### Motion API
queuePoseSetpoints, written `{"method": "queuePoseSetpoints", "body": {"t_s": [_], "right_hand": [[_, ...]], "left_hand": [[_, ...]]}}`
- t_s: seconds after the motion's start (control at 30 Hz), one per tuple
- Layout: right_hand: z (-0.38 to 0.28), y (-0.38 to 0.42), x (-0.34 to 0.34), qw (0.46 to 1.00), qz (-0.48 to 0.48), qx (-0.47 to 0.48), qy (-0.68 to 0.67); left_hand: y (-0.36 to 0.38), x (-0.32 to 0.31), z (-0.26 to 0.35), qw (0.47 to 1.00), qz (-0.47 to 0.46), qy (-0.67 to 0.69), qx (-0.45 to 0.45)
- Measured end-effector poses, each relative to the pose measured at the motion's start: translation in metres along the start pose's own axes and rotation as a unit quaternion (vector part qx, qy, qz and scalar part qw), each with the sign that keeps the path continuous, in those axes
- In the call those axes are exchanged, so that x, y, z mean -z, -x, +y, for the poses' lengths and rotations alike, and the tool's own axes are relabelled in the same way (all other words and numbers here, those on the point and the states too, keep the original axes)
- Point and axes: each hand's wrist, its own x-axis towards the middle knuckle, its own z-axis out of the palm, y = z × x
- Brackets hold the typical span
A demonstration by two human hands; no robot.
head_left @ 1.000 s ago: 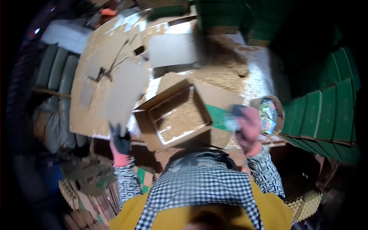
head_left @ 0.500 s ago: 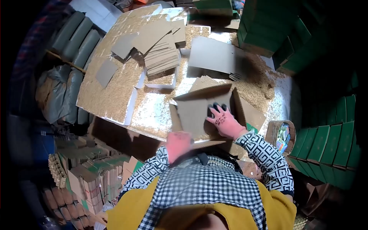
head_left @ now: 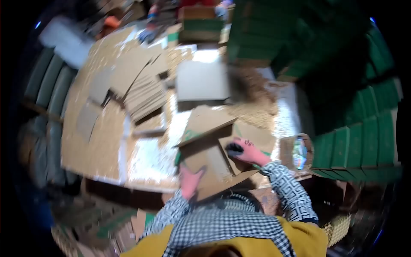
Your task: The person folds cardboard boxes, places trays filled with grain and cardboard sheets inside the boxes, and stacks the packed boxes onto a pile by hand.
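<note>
An open cardboard box [head_left: 207, 160], brown inside with green printing on its outer flaps, lies tilted in front of me at the table's near edge. My left hand [head_left: 190, 180], in a pink glove, grips its left side, with the thumb apart from the fingers. My right hand [head_left: 246, 153], in a pink glove with dark fingertips, is at the box's right side. Its fingers are curled over the upright cardboard edge there. Motion blur softens both hands, and part of the left fingers is hidden.
A fanned stack of cardboard sheets [head_left: 147, 96] and a grey-white board [head_left: 202, 81] lie on the grain-strewn table [head_left: 150, 160]. Green boxes [head_left: 355, 145] are piled at right, beside a small container of colourful packets [head_left: 299, 152]. Another person's gloved hand [head_left: 147, 35] shows at the far side.
The view has shifted. My right hand has moved from flat on the box's inside to curled at its right edge. My left hand has gone from the front corner to the left side.
</note>
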Motion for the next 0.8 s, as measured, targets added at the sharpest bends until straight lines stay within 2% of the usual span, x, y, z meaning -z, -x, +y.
{"method": "queuePoseSetpoints", "body": {"t_s": [0.03,0.07,0.1,0.13,0.17,0.2,0.23,0.27,0.3,0.33,0.37,0.4,0.43,0.5,0.6,0.67,0.7,0.73,0.77,0.8], "right_hand": [[-0.002,0.001,0.011,0.984,0.177,-0.003,-0.027],[-0.023,0.016,0.034,0.965,0.262,-0.015,-0.027],[0.040,0.007,0.008,0.969,0.147,-0.130,-0.152],[0.048,0.008,-0.017,0.980,0.070,-0.167,-0.078],[0.028,0.022,-0.018,0.935,0.099,-0.120,-0.318],[0.034,0.025,-0.028,0.879,0.073,-0.066,-0.466],[0.022,0.029,-0.027,0.913,0.115,-0.089,-0.381],[0.007,0.037,-0.009,0.920,0.176,-0.065,-0.345],[-0.008,0.045,0.009,0.922,0.237,-0.046,-0.302],[-0.049,0.067,0.057,0.900,0.297,0.018,-0.319],[-0.095,0.103,0.113,0.895,0.369,0.051,-0.245],[-0.117,0.130,0.157,0.873,0.444,0.100,-0.174],[-0.142,0.170,0.214,0.849,0.483,0.193,-0.089],[-0.170,0.260,0.294,0.789,0.550,0.274,0.018],[-0.169,0.409,0.370,0.696,0.647,0.293,0.109],[-0.146,0.506,0.399,0.642,0.704,0.281,0.118],[-0.131,0.552,0.410,0.618,0.728,0.275,0.109],[-0.114,0.595,0.417,0.601,0.748,0.269,0.088],[-0.095,0.635,0.420,0.587,0.762,0.267,0.055],[-0.074,0.669,0.423,0.581,0.770,0.266,0.009]], "left_hand": [[-0.002,-0.007,0.000,0.997,0.056,0.015,-0.054],[-0.005,-0.007,-0.009,0.996,0.022,0.085,-0.023],[-0.007,-0.008,-0.017,0.988,-0.007,0.154,0.012],[-0.018,-0.016,-0.055,0.984,-0.024,0.174,0.019],[-0.026,-0.011,-0.058,0.977,-0.025,0.210,0.020],[-0.033,-0.005,-0.060,0.969,-0.026,0.246,0.021],[-0.047,0.005,-0.064,0.977,-0.017,0.211,-0.011],[-0.071,0.009,-0.081,0.985,0.011,0.161,-0.063],[-0.058,0.024,0.008,0.969,-0.043,0.189,-0.156],[-0.070,0.028,0.042,0.959,-0.026,0.281,-0.010],[-0.071,0.033,0.099,0.945,-0.045,0.320,-0.055],[-0.064,0.031,0.167,0.928,-0.079,0.334,-0.142],[-0.051,0.024,0.238,0.903,-0.116,0.349,-0.223],[0.000,-0.008,0.360,0.833,-0.197,0.368,-0.363],[0.104,-0.071,0.503,0.696,-0.329,0.399,-0.498],[0.163,-0.124,0.559,0.624,-0.386,0.397,-0.551],[0.186,-0.150,0.579,0.604,-0.354,0.361,-0.616],[0.199,-0.175,0.600,0.564,-0.123,0.249,-0.777],[0.210,-0.194,0.612,0.558,-0.071,0.206,-0.801],[0.214,-0.217,0.618,0.569,-0.156,0.221,-0.777]]}}
